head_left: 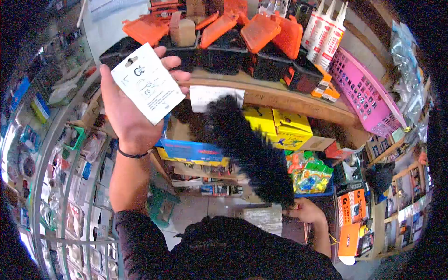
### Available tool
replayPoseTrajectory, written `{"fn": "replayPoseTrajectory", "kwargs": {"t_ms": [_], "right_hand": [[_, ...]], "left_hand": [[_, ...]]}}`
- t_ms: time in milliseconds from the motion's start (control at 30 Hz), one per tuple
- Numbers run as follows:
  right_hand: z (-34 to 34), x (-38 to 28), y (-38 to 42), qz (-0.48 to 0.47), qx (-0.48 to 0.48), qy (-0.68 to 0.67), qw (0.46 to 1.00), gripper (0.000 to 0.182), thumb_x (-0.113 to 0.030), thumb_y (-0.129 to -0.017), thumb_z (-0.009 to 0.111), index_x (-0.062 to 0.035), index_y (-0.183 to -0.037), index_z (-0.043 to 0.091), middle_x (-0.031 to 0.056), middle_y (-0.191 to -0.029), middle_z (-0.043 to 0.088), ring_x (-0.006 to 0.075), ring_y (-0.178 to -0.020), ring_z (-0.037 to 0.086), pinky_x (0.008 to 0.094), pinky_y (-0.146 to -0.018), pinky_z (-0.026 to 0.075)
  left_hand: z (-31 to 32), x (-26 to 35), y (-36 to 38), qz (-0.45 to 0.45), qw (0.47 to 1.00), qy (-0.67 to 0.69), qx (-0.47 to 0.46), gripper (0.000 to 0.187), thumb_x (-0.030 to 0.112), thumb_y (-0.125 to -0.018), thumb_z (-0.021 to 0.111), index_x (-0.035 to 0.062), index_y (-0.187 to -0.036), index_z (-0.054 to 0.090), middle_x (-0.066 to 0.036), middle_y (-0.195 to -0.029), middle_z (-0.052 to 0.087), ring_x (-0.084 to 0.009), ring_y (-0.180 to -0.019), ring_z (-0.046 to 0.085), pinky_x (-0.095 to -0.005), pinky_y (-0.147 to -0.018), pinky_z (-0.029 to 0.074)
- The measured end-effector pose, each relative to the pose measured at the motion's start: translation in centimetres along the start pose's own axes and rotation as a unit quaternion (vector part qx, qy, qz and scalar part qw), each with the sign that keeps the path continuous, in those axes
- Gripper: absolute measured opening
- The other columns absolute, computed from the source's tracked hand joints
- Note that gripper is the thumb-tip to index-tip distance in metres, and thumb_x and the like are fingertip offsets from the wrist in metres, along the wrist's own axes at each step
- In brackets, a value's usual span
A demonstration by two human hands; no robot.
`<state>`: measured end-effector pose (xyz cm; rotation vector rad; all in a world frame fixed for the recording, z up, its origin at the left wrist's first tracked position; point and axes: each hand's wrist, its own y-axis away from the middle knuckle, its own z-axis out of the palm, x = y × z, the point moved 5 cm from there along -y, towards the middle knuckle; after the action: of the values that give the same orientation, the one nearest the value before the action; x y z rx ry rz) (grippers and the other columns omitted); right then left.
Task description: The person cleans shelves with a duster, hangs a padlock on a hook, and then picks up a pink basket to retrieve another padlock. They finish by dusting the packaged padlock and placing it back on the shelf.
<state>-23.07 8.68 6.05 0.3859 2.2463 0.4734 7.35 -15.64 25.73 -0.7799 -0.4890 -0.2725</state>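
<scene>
My left hand (133, 121) is raised with the palm up and its fingers stretched behind a white card (150, 85), which it holds. The card has a hang hole at the top, a printed logo, line drawings and small text too fine to read. Low on the right, my right hand (309, 211) is closed round the end of a fluffy black duster (252, 149); its handle is hidden. The duster slants up and left in front of the shelf, its tip overlapping a paper label (198, 97) on the shelf edge.
Black bins with orange lids (261, 32) line the wooden shelf (275, 101). White sealant tubes (324, 39) and a pink basket (366, 93) stand at its right. Yellow boxes (280, 128) sit below. Glass-fronted racks (70, 186) run along the left, with a green stool (162, 200) nearby.
</scene>
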Motion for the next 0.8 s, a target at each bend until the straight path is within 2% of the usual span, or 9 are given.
{"fn": "replayPoseTrajectory", "kwargs": {"t_ms": [67,200,300,500,600,667,700,733,800], "right_hand": [[-0.2,1.6,0.6,0.076,-0.007,0.046,0.996,0.023,-0.024,-0.071,0.062,-0.0034,-0.068,0.052,0.0032,-0.057,0.051,0.0115,-0.049,0.044,0.027,-0.046,0.038],[-0.6,1.1,-0.2,0.098,0.059,-0.215,0.97,0.018,-0.017,-0.075,0.061,-0.0077,-0.068,0.048,-0.0024,-0.05,0.044,0.0062,-0.04,0.041,0.0209,-0.037,0.033],[-2.4,-2.6,-2.3,0.007,0.041,-0.247,0.968,0.017,-0.02,-0.077,0.056,-0.0065,-0.074,0.047,-0.0006,-0.051,0.043,0.009,-0.04,0.043,0.0208,-0.036,0.034],[-6.1,-8.6,-10.7,-0.112,0.157,-0.325,0.926,0.023,-0.018,-0.078,0.052,-0.0022,-0.095,0.048,0.0009,-0.057,0.047,0.0095,-0.043,0.046,0.023,-0.038,0.036],[-6.1,-8.7,-13.6,-0.075,0.191,-0.287,0.936,0.041,-0.028,-0.078,0.055,-0.002,-0.108,0.045,0.0078,-0.071,0.053,0.0156,-0.049,0.053,0.0286,-0.048,0.044],[-6.9,-9.8,-11.5,-0.125,0.279,-0.016,0.952,0.053,-0.032,-0.076,0.055,-0.0007,-0.116,0.041,0.0167,-0.081,0.056,0.025,-0.067,0.059,0.035,-0.063,0.047],[-7.0,-10.1,-10.2,-0.18,0.365,0.115,0.906,0.057,-0.034,-0.076,0.054,0.0006,-0.119,0.038,0.0218,-0.091,0.055,0.0326,-0.084,0.057,0.0384,-0.074,0.045],[-7.1,-11.8,-6.9,-0.148,0.399,0.188,0.885,0.05,-0.031,-0.076,0.055,-0.0005,-0.115,0.043,0.0207,-0.093,0.053,0.0351,-0.086,0.054,0.0395,-0.071,0.045],[-7.3,-14.0,-3.0,-0.26,0.406,0.201,0.853,0.038,-0.024,-0.075,0.058,-0.0058,-0.107,0.049,0.0168,-0.089,0.051,0.0342,-0.079,0.053,0.0407,-0.065,0.045]], "left_hand": [[-1.2,-0.7,1.0,-0.006,0.999,0.01,0.032,0.079,0.061,-0.081,0.018,-0.0052,-0.118,0.038,-0.021,-0.103,0.053,-0.035,-0.085,0.057,-0.0441,-0.072,0.047],[-2.3,-3.2,2.4,-0.036,0.998,0.023,0.048,0.078,0.061,-0.082,0.018,-0.0052,-0.117,0.038,-0.021,-0.104,0.053,-0.0346,-0.085,0.057,-0.0445,-0.073,0.047],[-1.9,-5.8,2.7,-0.082,0.996,0.017,0.027,0.074,0.059,-0.083,0.023,-0.0047,-0.118,0.038,-0.021,-0.104,0.053,-0.0333,-0.084,0.058,-0.0473,-0.074,0.047],[0.0,-9.9,1.9,-0.159,0.987,-0.006,0.0,0.066,0.056,-0.084,0.028,-0.002,-0.115,0.041,-0.013,-0.089,0.054,-0.0222,-0.071,0.054,-0.0333,-0.062,0.046],[1.5,-10.5,2.0,-0.176,0.983,-0.021,0.043,0.059,0.052,-0.086,0.031,0.0012,-0.113,0.042,-0.003,-0.075,0.042,-0.0122,-0.062,0.041,-0.0247,-0.053,0.037],[2.3,-10.3,1.7,-0.168,0.981,-0.077,0.067,0.048,0.045,-0.087,0.037,0.0035,-0.111,0.04,0.001,-0.072,0.036,-0.0076,-0.061,0.037,-0.02,-0.053,0.033],[2.2,-10.2,1.4,-0.167,0.978,-0.11,0.063,0.046,0.044,-0.087,0.038,0.0036,-0.11,0.04,0.002,-0.072,0.036,-0.0073,-0.061,0.036,-0.02,-0.053,0.032],[2.2,-9.9,1.1,-0.164,0.974,-0.143,0.06,0.044,0.042,-0.088,0.039,0.0037,-0.109,0.04,0.002,-0.072,0.036,-0.0071,-0.061,0.036,-0.0201,-0.053,0.032],[2.9,-9.5,0.4,-0.129,0.957,-0.256,0.031,0.042,0.04,-0.088,0.04,0.0036,-0.108,0.04,0.002,-0.072,0.035,-0.0063,-0.062,0.035,-0.019,-0.053,0.031]]}}
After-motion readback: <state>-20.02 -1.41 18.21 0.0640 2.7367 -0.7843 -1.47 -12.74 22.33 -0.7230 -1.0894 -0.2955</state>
